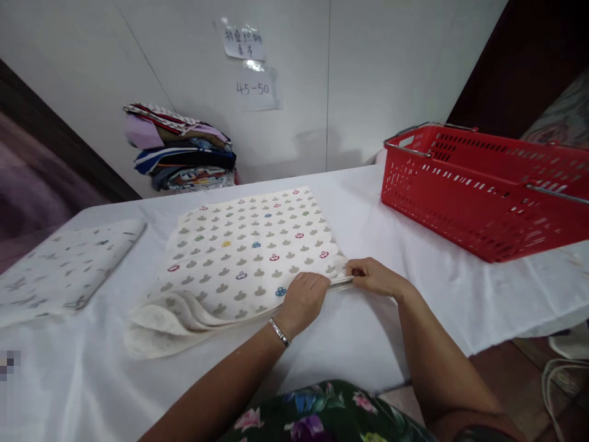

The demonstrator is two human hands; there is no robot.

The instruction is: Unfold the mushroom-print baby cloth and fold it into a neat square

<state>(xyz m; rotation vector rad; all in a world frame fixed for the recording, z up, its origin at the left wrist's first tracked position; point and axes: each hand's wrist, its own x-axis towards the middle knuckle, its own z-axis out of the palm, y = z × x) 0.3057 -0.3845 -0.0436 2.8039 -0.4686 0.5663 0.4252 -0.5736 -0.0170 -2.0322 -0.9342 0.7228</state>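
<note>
A cream cloth (251, 236) printed with small mushroom shapes lies folded in layers on the white-covered table. Its near left corner is puffed up and curls open in loose folds. My left hand (305, 298), with a silver bracelet at the wrist, grips the near edge toward its right end, fingers on top and thumb hidden. At the near right corner, my right hand (372, 276) is closed in a pinch around the stacked edges. The short stretch of edge between both hands looks straight.
Another folded white cloth (69, 264) with a grey print lies at the left. A red plastic basket (451, 202) with metal handles stands at the right. Behind the table's far edge is a stack of folded fabrics (184, 147) against the wall, below paper signs (253, 89).
</note>
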